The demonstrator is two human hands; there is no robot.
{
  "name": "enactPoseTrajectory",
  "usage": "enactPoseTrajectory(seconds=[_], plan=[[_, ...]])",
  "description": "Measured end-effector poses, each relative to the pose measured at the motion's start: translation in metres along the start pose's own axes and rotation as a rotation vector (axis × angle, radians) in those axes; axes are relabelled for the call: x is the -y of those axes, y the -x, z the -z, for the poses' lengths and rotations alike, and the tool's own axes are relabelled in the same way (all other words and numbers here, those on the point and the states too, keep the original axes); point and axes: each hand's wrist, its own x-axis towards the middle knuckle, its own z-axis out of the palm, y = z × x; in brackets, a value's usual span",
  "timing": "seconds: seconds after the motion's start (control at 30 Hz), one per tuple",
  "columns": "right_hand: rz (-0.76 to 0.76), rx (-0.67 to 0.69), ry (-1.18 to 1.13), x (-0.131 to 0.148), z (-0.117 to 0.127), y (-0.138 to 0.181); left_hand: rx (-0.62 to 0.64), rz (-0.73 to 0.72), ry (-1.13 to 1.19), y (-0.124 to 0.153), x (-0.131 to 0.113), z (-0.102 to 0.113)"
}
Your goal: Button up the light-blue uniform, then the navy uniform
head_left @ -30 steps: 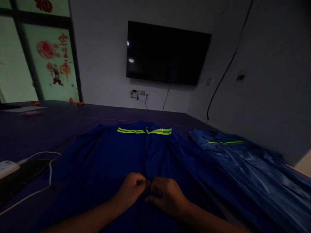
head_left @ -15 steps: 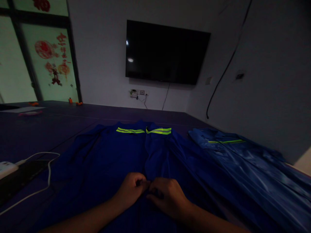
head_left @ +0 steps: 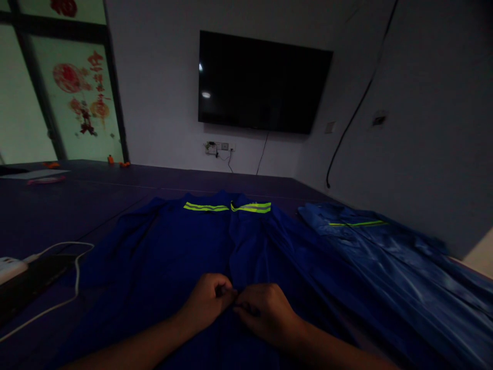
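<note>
A dark blue work jacket (head_left: 181, 252) with yellow-green reflective strips across its chest lies spread out, front side up. My left hand (head_left: 210, 298) and my right hand (head_left: 265, 311) meet at its front opening, fingertips almost touching. Both are closed in a pinch on the cloth at the jacket's middle edge. Whatever small fastener may sit between the fingertips is hidden and too dark to make out. Above the hands, the front edge runs wavy up to the collar, and the strips' inner ends lie close together there.
A second, lighter blue garment (head_left: 370, 246) lies to the right by the wall. At left, a white power strip (head_left: 11, 268) with a white cable (head_left: 78, 272) rests by a black flat object (head_left: 42, 277). A television (head_left: 264, 82) hangs on the far wall above the purple floor (head_left: 162, 179).
The hands hold almost the same pose at the jacket's front, with the right fingers shifted very slightly. The whole view has moved a little.
</note>
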Motion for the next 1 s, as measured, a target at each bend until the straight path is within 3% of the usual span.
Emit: enactPoseTrajectory(seconds=[0.57,1.0], plan=[[0.079,-0.001,0.040,-0.010,-0.007,0.001,-0.005,-0.025,0.005,0.000,0.000,-0.001],[0.021,-0.003,-0.054,-0.010,-0.005,-0.001,-0.012,-0.027,0.020,0.002,-0.006,-0.001]])
